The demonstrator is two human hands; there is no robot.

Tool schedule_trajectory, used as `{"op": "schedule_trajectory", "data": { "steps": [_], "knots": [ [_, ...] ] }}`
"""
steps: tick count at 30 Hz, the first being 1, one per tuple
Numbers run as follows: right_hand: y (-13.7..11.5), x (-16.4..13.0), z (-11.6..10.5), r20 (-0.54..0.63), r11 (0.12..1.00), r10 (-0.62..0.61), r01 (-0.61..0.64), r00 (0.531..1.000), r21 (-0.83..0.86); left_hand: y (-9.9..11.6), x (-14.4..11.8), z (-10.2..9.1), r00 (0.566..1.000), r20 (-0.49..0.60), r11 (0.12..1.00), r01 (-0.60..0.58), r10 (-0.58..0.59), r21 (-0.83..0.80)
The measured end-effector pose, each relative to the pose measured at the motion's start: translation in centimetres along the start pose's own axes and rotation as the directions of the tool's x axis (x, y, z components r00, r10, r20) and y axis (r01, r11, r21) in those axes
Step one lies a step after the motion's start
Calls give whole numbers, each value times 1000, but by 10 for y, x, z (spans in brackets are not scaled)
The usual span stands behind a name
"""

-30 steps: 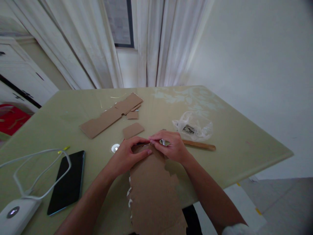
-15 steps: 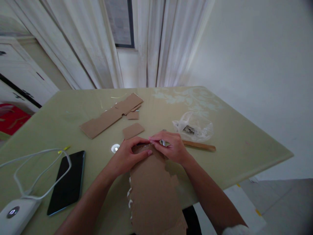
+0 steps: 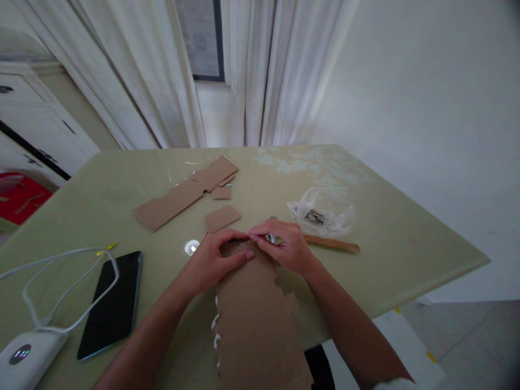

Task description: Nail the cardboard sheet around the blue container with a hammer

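Both hands work at the far end of a long cardboard strip (image 3: pixel 254 314) that lies on the table (image 3: pixel 406 238): the left hand (image 3: pixel 217 257) presses it flat with closed fingers, and the right hand (image 3: pixel 284 244) pinches a small metal blade at its edge. Three cut cardboard pieces (image 3: pixel 184 192) already lie beyond, while most of the strip looks uncut. One phone (image 3: pixel 111 300), one plastic bag (image 3: pixel 323 216) and one wooden stick (image 3: pixel 333 244) lie nearby.

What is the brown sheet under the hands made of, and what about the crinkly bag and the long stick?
The brown sheet looks like cardboard: matte brown, with a ragged torn edge. The crinkly bag seems to be thin clear plastic, since it is see-through, shiny and wrinkled. The long stick looks like wood, a smooth orange-brown, though it is partly hidden behind the right hand.
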State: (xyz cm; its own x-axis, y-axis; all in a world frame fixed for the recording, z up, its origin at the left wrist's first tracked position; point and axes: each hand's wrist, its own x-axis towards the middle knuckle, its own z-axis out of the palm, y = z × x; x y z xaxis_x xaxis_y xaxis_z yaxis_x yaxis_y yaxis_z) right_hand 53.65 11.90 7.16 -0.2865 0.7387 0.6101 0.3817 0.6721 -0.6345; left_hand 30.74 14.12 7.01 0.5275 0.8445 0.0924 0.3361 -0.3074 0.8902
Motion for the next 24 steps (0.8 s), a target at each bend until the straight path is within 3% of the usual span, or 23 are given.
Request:
{"op": "schedule_trajectory", "data": {
  "steps": [24],
  "knots": [
    [-3,1,0,-4,1000,0,0,1000,-1,-6,-1,1,1000,-18,1000,-7,7,-1]
  ]
}}
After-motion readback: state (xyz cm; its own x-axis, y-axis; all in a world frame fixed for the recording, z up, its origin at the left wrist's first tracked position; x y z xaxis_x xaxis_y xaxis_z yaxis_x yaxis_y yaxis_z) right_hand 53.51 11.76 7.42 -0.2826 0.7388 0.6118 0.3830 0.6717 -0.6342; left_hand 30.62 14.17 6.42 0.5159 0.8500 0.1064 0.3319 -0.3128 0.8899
